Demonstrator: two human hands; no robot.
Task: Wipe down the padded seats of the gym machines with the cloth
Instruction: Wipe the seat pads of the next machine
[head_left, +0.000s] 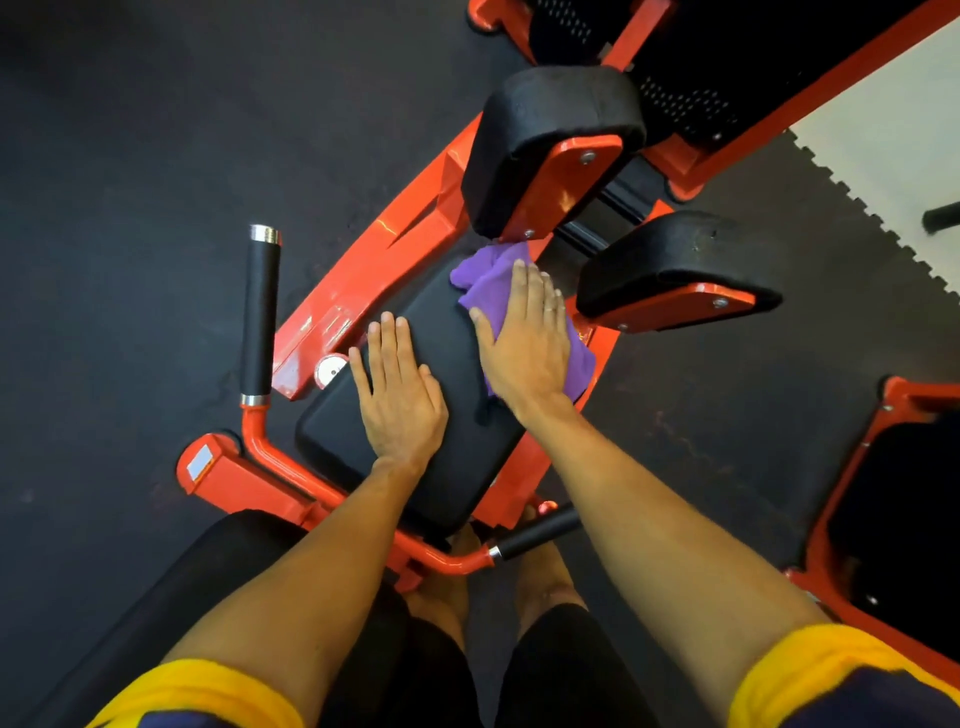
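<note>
One crumpled purple cloth (493, 280) sits pressed beneath the flat right hand (524, 358) on one black padded seat (452, 338); the left hand (400, 400) lies flat, holding nothing. Two black pads (550, 119) beyond.

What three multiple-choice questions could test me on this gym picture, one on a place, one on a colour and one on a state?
1. Where is the cloth?
A. Under the left hand
B. Under the right hand, at the far end of the seat
C. Folded at the seat's near end

2. What colour is the cloth?
A. Purple
B. White
C. Green

3. How is the left hand?
A. Clenched in a fist
B. Pinching the cloth
C. Flat on the seat, fingers straight

Answers:
1 B: the right hand presses the cloth on the seat's far end, near the two upright pads.
2 A: purple fabric shows around the hand.
3 C: the left palm rests on bare black padding, apart from the cloth.
</note>
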